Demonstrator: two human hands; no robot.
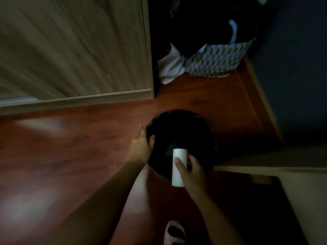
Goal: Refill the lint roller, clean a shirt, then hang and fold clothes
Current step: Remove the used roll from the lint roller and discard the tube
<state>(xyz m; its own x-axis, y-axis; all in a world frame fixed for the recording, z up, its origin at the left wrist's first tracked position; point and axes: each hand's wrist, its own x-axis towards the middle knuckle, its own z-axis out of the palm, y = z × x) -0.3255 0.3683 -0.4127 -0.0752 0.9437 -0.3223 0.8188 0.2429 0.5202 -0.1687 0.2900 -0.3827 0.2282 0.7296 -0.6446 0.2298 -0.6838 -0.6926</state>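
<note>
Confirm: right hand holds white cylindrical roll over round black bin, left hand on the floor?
No: the head view shows the left hand gripping the round black bin by its rim. The right hand holds the white cylindrical roll over it.

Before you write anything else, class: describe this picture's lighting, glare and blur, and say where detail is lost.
Head view: dim overall; pale glare patches on the floor at left; the door streaked by motion blur; the bin lost in black inside; the white roll in the right hand brightest and fairly sharp; the right side fades to near-dark.
</note>
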